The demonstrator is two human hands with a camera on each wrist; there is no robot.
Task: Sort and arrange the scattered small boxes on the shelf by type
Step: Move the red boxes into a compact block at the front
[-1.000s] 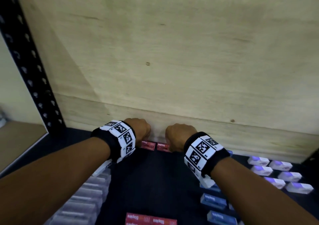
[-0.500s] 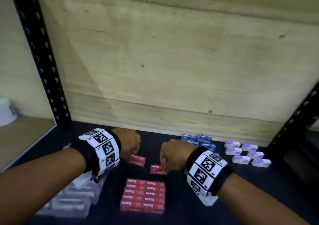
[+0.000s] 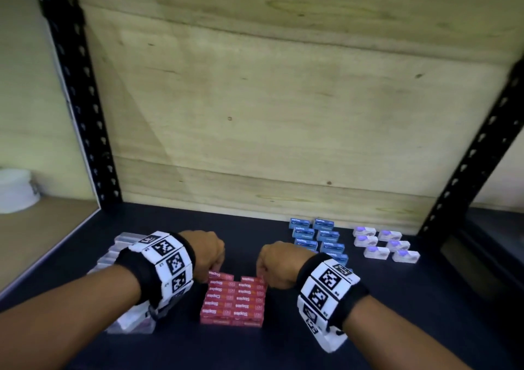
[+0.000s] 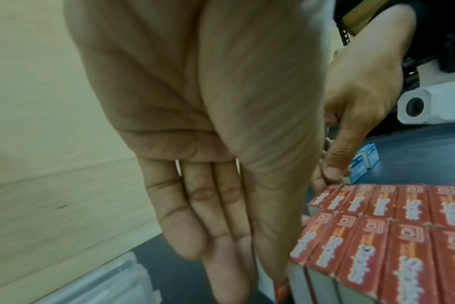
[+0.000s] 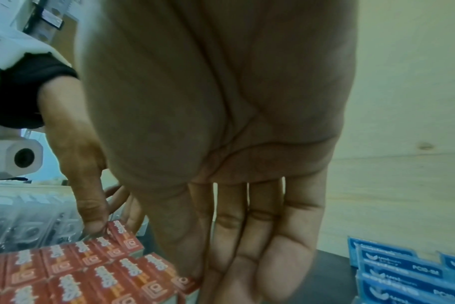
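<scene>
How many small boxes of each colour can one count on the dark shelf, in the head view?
Red cardboard Staples boxes: 12
Blue cardboard boxes: 7 visible; the right hand may hide more
White boxes with purple tops: 6
Clear plastic cases: uncountable, mostly hidden
Total counted: 25

Both forearms are reaching forward side by side, each wrist wearing a black band with white marker tiles. The left hand [image 3: 208,252] is angling down, thumb and fingers pinching together at the tips. The right hand [image 3: 279,264] is mirroring it, near but not touching it.
</scene>
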